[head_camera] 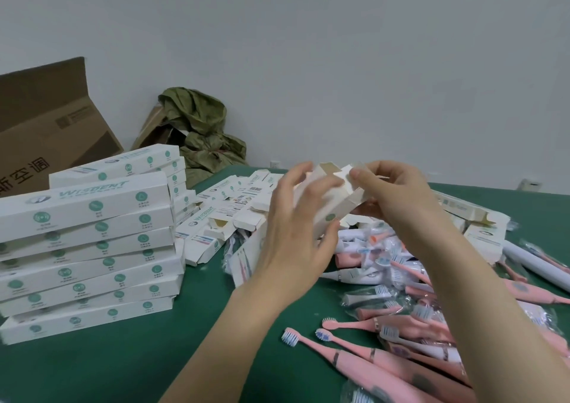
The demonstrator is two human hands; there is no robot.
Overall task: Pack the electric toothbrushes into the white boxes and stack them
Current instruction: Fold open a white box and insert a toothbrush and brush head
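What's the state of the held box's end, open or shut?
Open. The white box has its end flaps unfolded, bare inside showing; the right hand pinches one flap.

Matt white paperboard boxes; smooth pink plastic toothbrushes; matt green table cover; brown cardboard carton, upper left.

Plain pale wall behind; green table; brown carton left; crumpled olive bag against wall.
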